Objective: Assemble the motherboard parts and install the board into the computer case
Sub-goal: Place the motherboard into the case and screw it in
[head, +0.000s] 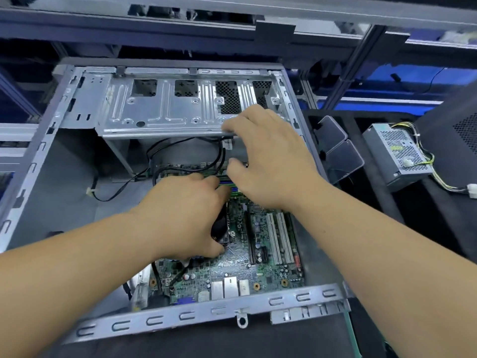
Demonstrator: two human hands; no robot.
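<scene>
Both hands, left hand [185,215] and right hand [268,161], are pressing loosely curled fingers onto the motherboard [258,264] inside the case [206,313]; press evenly, keeping cables [154,161] clear.

Computer assembly workshop: racking [361,65], power supply [398,153]

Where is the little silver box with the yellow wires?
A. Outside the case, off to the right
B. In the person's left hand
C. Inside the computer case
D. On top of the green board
A. The power supply box with yellow wires sits on the dark surface to the right of the computer case, and neither hand touches it.
</scene>
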